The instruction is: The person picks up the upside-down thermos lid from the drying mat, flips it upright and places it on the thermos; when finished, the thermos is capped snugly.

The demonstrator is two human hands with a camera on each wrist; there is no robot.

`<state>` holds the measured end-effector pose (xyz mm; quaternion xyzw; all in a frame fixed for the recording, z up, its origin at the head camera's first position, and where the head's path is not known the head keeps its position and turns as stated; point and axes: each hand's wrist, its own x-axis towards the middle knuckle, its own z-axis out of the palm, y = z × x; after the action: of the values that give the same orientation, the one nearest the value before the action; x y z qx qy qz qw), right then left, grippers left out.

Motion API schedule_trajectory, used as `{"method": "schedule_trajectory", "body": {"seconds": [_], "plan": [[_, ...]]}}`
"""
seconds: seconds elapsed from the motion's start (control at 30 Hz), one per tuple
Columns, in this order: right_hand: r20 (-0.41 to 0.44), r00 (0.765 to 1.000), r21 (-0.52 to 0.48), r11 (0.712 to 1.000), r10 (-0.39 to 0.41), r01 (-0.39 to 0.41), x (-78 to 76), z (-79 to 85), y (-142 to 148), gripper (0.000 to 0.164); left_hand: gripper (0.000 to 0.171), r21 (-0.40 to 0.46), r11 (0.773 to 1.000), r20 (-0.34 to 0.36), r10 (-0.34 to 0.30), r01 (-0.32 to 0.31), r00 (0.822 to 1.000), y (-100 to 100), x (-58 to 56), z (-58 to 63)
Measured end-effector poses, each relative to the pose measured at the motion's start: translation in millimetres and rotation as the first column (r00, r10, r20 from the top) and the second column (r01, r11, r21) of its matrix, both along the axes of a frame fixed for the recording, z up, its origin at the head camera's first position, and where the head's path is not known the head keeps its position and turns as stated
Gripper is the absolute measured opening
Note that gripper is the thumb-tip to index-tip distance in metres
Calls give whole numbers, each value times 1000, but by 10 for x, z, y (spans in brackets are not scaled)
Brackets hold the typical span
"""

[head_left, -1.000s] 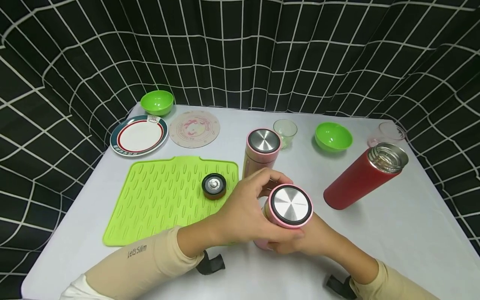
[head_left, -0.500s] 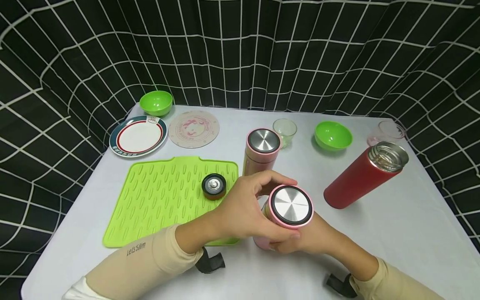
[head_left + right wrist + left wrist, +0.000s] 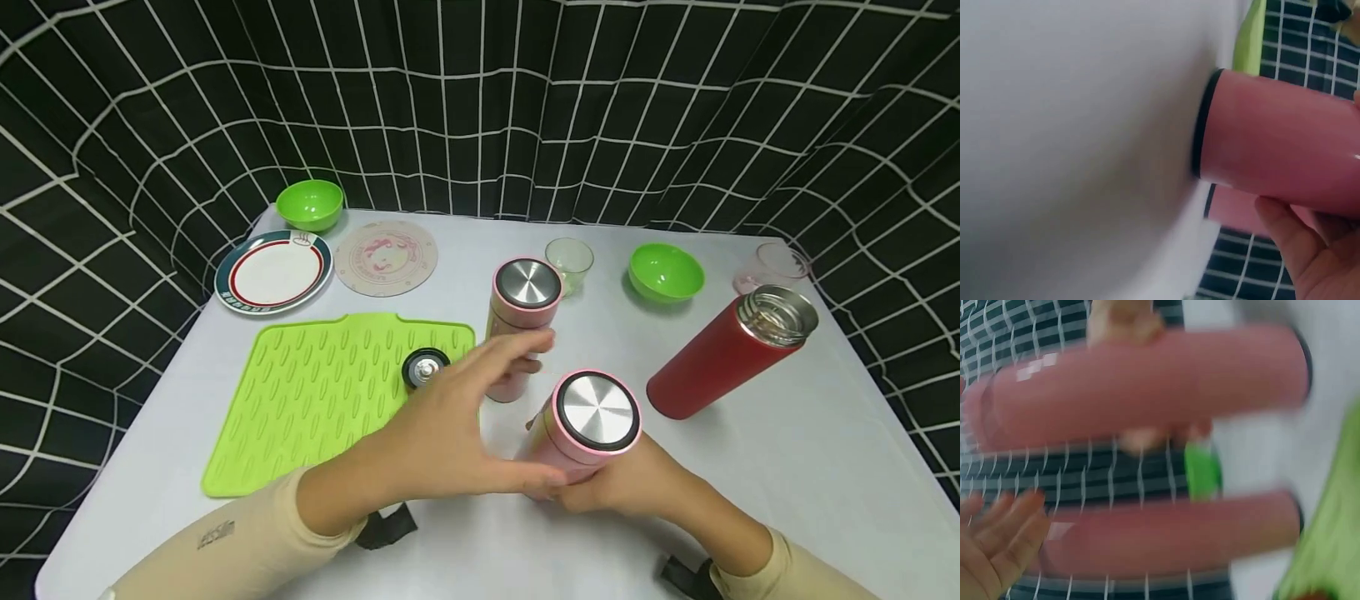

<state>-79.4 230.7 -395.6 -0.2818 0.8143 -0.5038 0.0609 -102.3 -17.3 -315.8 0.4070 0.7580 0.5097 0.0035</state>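
My right hand (image 3: 637, 479) grips a pink thermos (image 3: 573, 450) round its body; its lid has a silver top. In the right wrist view, the base of that thermos (image 3: 1285, 140) is close to the tabletop, and I cannot tell whether it touches. My left hand (image 3: 450, 429) is just left of it, thumb and fingers spread apart, holding nothing. A second pink thermos (image 3: 517, 325) stands upright behind the left fingers, which partly cover it. The left wrist view shows the gripped thermos (image 3: 1147, 381) above and the second thermos (image 3: 1172, 537) below, both blurred.
A lime mat (image 3: 322, 400) bears a round black stopper (image 3: 422, 363), partly hidden by my left hand. An uncapped red flask (image 3: 712, 362) leans at right. Behind are green bowls (image 3: 666, 273), a glass cup (image 3: 570, 260), a plate (image 3: 273, 273), a round mat (image 3: 386, 258) and a pinkish glass (image 3: 776, 262).
My left hand has let go of the pink thermos and moved left, its fingers spreading. The thermos has shifted slightly right in my right hand.
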Motion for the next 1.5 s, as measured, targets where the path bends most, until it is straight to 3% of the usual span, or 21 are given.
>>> {"method": "schedule_trajectory", "body": {"seconds": [0.1,0.2,0.27,0.37,0.43,0.5,0.6,0.73,0.9,1.1,1.27,1.37,1.5], "plan": [[-15,996,18,996,-90,90,-4,18,82,65,60,-2,995,-120,97,-98,988,-281,-66,12],[-17,985,20,985,-173,174,-41,10,150,63,34,-7,989,-127,149,-151,981,-546,-218,-83],[-4,970,32,969,-243,243,-72,-8,162,57,31,-104,971,-104,202,-213,974,-692,-334,-183],[30,933,59,933,-358,356,-130,-38,139,49,42,-347,894,-96,268,-285,959,-856,-511,-362],[51,898,77,898,-437,432,-178,-46,112,52,56,-489,825,-88,277,-284,957,-916,-620,-468],[54,868,77,869,-493,489,-241,-47,87,58,71,-582,773,-69,263,-253,962,-947,-710,-550],[41,831,81,831,-555,551,-341,-48,76,63,87,-654,730,-32,233,-197,972,-952,-788,-597],[22,816,71,815,-578,576,-465,-49,107,62,93,-699,699,-19,189,-148,982,-915,-815,-590],[30,814,79,813,-581,577,-491,-34,137,64,90,-717,681,-46,168,-150,985,-869,-831,-651],[86,816,118,819,-571,561,-372,-36,180,81,86,-729,660,-64,196,-180,979,-794,-849,-741],[84,811,89,815,-579,572,-122,32,131,97,74,-707,684,-65,190,-179,980,-769,-877,-770],[24,800,71,799,-600,597,75,87,58,100,70,-690,699,-74,190,-188,979,-779,-886,-745],[-221,784,23,801,-580,598,275,90,-36,86,67,-693,697,-88,171,-184,981,-793,-825,-624]]}}
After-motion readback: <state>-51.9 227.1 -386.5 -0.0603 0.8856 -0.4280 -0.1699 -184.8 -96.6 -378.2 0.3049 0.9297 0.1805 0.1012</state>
